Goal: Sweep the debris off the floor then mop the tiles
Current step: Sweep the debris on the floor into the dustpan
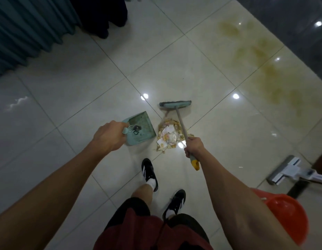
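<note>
A pile of debris [168, 137], yellowish scraps and white paper bits, lies on the glossy cream tiles in the middle of the view. My left hand [109, 135] grips the handle of a teal dustpan [140, 128], which stands on the floor just left of the pile with its mouth toward it. My right hand [193, 146] grips the stick of a teal broom [175, 105]. The broom head rests on the floor just beyond the pile. The stick's yellow end pokes out below my fist.
A brownish-yellow stain [261, 69] spreads over the tiles at the upper right, beside a dark floor strip. A flat mop [284, 170] lies at the right edge, next to an orange bucket [286, 219]. Teal curtains [26, 31] hang at the upper left. My feet stand below the pile.
</note>
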Demonstrator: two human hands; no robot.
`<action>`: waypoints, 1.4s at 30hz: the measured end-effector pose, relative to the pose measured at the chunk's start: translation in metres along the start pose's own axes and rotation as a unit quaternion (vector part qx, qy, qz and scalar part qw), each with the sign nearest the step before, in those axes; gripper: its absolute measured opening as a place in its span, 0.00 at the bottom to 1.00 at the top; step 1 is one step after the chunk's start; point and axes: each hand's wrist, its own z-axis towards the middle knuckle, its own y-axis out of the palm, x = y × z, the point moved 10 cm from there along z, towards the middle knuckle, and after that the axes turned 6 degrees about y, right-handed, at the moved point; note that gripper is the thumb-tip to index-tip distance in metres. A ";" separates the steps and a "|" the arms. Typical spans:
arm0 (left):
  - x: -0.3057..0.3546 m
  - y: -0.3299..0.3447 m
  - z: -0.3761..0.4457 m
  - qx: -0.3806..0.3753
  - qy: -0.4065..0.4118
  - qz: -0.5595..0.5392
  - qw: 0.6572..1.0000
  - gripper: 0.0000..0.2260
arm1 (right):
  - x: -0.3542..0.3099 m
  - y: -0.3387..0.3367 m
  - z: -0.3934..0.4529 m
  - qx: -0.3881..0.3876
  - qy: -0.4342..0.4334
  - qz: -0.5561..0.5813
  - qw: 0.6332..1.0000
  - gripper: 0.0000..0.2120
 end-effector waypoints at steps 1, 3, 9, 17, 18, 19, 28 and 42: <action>-0.001 -0.003 0.008 -0.002 0.006 0.002 1.000 0.08 | -0.004 0.006 0.002 -0.008 0.014 0.019 1.000 0.19; -0.003 -0.008 0.021 -0.009 0.015 0.006 1.000 0.09 | -0.007 0.017 0.001 -0.022 0.041 0.045 0.998 0.16; 0.008 -0.020 0.038 -0.027 0.040 0.029 0.998 0.12 | 0.004 0.042 -0.029 -0.040 0.073 0.090 0.992 0.15; 0.029 -0.010 -0.003 -0.010 0.044 0.049 0.998 0.13 | 0.059 0.048 -0.058 -0.078 0.081 0.120 0.986 0.14; 0.032 -0.008 -0.011 -0.008 0.041 0.052 0.998 0.13 | 0.067 0.046 -0.062 -0.081 0.073 0.121 0.987 0.14; 0.035 -0.007 -0.020 -0.006 0.038 0.054 0.998 0.13 | 0.074 0.044 -0.064 -0.082 0.064 0.123 0.987 0.13; 0.048 0.023 -0.092 0.021 0.014 0.028 0.999 0.14 | 0.109 0.004 -0.089 -0.024 -0.060 0.039 0.997 0.20; 0.007 0.069 -0.142 -0.006 -0.037 -0.047 0.998 0.09 | 0.127 -0.027 -0.073 0.059 -0.054 -0.054 0.995 0.18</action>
